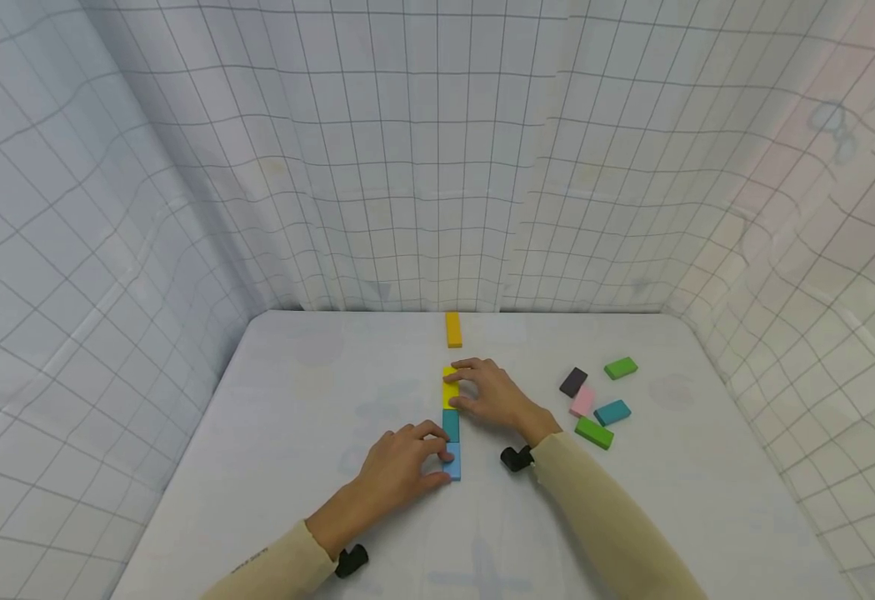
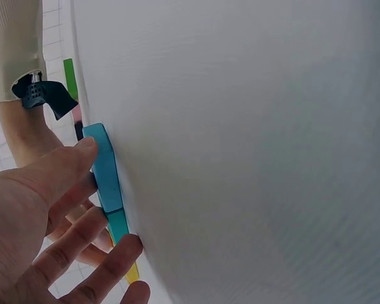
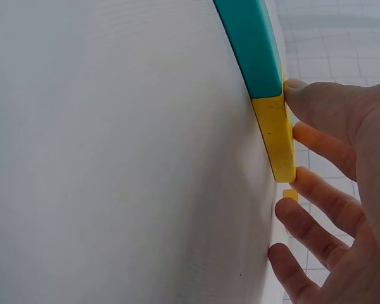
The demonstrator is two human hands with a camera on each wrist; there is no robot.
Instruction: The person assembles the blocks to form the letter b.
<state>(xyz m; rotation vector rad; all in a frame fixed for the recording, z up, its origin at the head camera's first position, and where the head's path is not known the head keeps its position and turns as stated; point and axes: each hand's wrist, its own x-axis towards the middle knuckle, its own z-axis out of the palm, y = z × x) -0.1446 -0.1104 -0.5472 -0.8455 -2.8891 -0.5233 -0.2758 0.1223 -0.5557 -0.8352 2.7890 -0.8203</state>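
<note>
Three blocks point(image 1: 450, 426) adjoin; left hand point(image 1: 402, 463) touches the near blue one point(image 1: 456, 464), right hand point(image 1: 493, 396) the far yellow one point(image 1: 450, 392), fingers point(image 2: 109, 271) of both spread.

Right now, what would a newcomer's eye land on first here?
Probably the straight row in the middle of the table: yellow block, teal block and light blue block end to end, the right hand touching the yellow, the left hand the light blue. Then five loose blocks to the right, and a lone orange block beyond the row's far end.
</note>
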